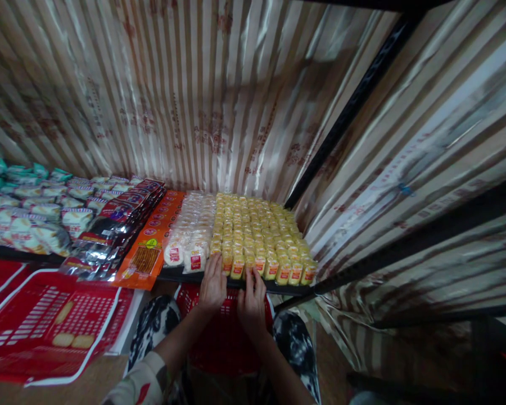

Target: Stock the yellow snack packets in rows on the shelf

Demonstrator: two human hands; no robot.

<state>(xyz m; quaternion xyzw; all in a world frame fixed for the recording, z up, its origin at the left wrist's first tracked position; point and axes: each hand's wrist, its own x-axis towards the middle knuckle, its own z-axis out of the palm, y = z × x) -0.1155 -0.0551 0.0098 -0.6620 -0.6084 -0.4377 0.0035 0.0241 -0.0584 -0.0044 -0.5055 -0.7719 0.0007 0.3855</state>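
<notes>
Many small yellow wrapped snack packs (259, 236) stand in tight rows on a low black shelf (175, 275). My left hand (213, 286) reaches to the front left corner of these rows, its fingers stretched out against the nearest packs. A little to the right, my right hand (253, 298) touches the front row with its fingertips, fingers extended and slightly apart. Neither hand visibly lifts a pack. White round wrapped snacks (190, 230) with red labels line up just left of the yellow ones. Below my hands, between my knees, is a red plastic basket (225, 343).
Orange snack bags (147, 256), dark glossy bags (109, 230) and white-and-blue bags (46, 219) fill the shelf leftward. Another red basket (37, 320) with a white handle holds a few pale items. A black metal post (346, 124) slants at right before striped sheeting (219, 84).
</notes>
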